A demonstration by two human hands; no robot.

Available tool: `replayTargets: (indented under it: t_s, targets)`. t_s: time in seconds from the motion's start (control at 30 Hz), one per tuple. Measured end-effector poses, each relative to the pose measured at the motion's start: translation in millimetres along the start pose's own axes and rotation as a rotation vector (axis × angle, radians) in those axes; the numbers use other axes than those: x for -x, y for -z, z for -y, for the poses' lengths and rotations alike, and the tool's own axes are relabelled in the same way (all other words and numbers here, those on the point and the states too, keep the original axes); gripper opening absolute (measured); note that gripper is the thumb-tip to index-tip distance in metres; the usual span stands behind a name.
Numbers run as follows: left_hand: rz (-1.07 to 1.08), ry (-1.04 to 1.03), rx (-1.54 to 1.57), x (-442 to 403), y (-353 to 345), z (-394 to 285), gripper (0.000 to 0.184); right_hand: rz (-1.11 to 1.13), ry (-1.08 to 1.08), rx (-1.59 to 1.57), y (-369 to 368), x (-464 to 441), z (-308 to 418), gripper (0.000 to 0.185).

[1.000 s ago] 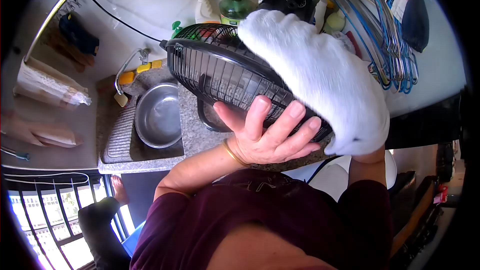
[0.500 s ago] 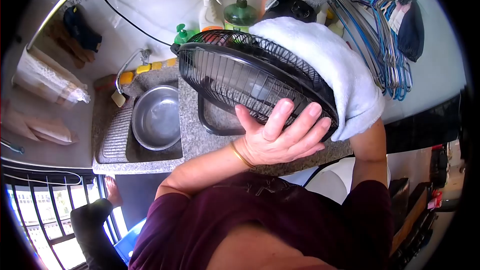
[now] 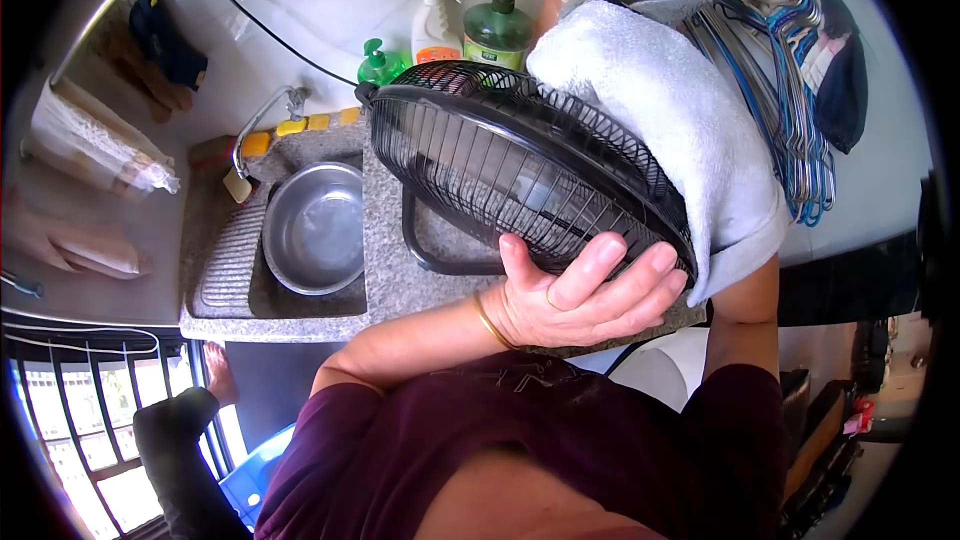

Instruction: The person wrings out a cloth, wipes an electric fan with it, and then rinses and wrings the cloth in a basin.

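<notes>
A black wire fan cage (image 3: 500, 150) stands tilted on the stone counter (image 3: 400, 285), its rim sloping down to the right. My left hand (image 3: 590, 290) rests against the front lower right of the cage, fingers spread and pointing up. A white cloth (image 3: 660, 110) drapes over my right hand and lies against the back right side of the cage. Only my right forearm shows below the cloth; the fingers are hidden. A black loop-shaped base (image 3: 425, 255) shows under the cage.
At left is a sink (image 3: 315, 305) holding a metal basin (image 3: 318, 225), near a faucet (image 3: 245, 135). Behind the cage stand a spray bottle (image 3: 435, 25) and a green pump bottle (image 3: 498, 30). Hangers (image 3: 800, 130) hang at right. A person's foot (image 3: 218, 372) shows lower left.
The cloth has slid from over the cage's top toward its back right side, uncovering more wire. Cage and left hand appear slightly further right in view.
</notes>
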State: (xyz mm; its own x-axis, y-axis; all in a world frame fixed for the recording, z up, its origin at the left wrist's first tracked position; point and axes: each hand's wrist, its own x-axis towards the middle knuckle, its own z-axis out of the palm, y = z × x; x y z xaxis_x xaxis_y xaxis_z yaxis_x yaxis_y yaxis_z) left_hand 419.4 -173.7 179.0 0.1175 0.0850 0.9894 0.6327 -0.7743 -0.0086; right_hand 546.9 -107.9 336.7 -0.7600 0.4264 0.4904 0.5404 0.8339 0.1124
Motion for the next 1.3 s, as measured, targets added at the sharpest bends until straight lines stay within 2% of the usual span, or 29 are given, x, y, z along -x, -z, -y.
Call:
replayTargets:
  t_s: [0.3,0.4,0.43,0.5,0.57,0.63,0.7,0.9,0.97,1.1,1.3]
  targets:
    - [-0.020,-0.002,0.027,-2,1,3,0.034,0.080,-0.010,-0.057,-8,-19,-13,0.042]
    - [0.080,0.004,0.074,-7,12,9,0.034,0.113,-0.015,-0.080,-11,-23,-18,0.041]
    - [0.110,-0.068,0.059,-9,18,19,0.036,0.119,-0.014,-0.086,-11,-24,-20,0.041]
    - [0.037,0.030,0.287,-10,32,32,0.041,0.133,-0.015,-0.093,-13,-27,-21,0.041]
    - [-0.080,0.062,0.212,-24,36,49,0.053,0.139,-0.009,-0.103,-14,-29,-22,0.041]
    - [0.038,0.121,0.190,-38,39,69,0.061,0.140,-0.008,-0.109,-16,-30,-24,0.040]
    - [0.248,0.041,0.113,-45,37,83,0.074,0.131,0.000,-0.112,-19,-31,-22,0.040]
    - [0.217,0.032,0.058,-43,34,75,0.073,0.130,-0.025,-0.090,-9,-21,-7,0.041]
    - [0.185,0.116,0.132,-44,32,72,0.065,0.145,-0.049,-0.065,-2,-17,3,0.042]
    - [0.135,0.118,0.140,-40,31,71,0.063,0.187,-0.089,-0.020,5,-17,14,0.044]
    - [0.152,0.148,0.160,-44,31,69,0.059,0.271,-0.128,0.069,12,-35,27,0.047]
